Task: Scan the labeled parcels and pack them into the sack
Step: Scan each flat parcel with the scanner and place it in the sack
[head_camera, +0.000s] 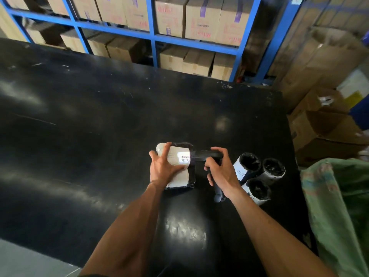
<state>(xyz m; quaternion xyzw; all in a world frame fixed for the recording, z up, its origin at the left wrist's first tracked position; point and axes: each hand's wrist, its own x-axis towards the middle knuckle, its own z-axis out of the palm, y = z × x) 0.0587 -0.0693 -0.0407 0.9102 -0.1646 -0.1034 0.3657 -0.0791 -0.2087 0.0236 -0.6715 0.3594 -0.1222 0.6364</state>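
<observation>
Both hands work over a black counter (pixel 99 116). Left hand (pixel 162 166) lies spread on a flat black parcel (pixel 179 172), fingers pinning its white label (pixel 178 156) face up, likely so the barcode stays flat and readable. Right hand (pixel 221 172) is clenched around the grip of a dark scanner (pixel 207 154), its nose just beside the parcel's right edge, and a bright patch of light falls on the barcode.

Three rolled parcels (pixel 257 176) stand clustered to the right of the scanner hand, near the counter's right edge, probably waiting their turn. A green sack (pixel 339 196) hangs open just beyond that edge, close enough for a short reach.

Left and far parts of the counter are bare, giving wide room to slide things. Blue shelving (pixel 153 37) with cardboard boxes stands behind, and more boxes (pixel 323 124) are piled at the right.
</observation>
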